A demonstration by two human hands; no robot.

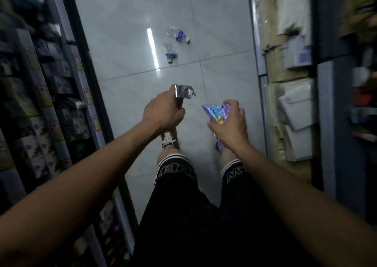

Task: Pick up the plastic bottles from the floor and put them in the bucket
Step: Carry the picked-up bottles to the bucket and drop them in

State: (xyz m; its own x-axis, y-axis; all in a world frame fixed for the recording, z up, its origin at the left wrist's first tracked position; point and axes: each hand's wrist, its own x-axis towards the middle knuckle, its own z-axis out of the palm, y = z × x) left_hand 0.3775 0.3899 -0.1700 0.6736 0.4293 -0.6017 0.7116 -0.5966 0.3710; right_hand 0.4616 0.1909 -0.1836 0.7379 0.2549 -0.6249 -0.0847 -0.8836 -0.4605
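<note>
Two crushed clear plastic bottles with blue labels lie on the grey tiled floor ahead: one (179,34) farther off, one (170,52) closer. My left hand (163,111) is closed around a crumpled clear bottle (184,92) that sticks out above my fist. My right hand (230,124) grips a purple cartoon-printed item (216,112), held by its edge; I cannot tell whether it is the bucket. Both hands are well short of the floor bottles.
I stand in a narrow shop aisle. Dark shelves of boxed goods (40,103) line the left, and stacked cartons and white packets (289,103) the right. My legs and shoes (168,139) are below my hands. A strip light reflects (153,46) on the tiles.
</note>
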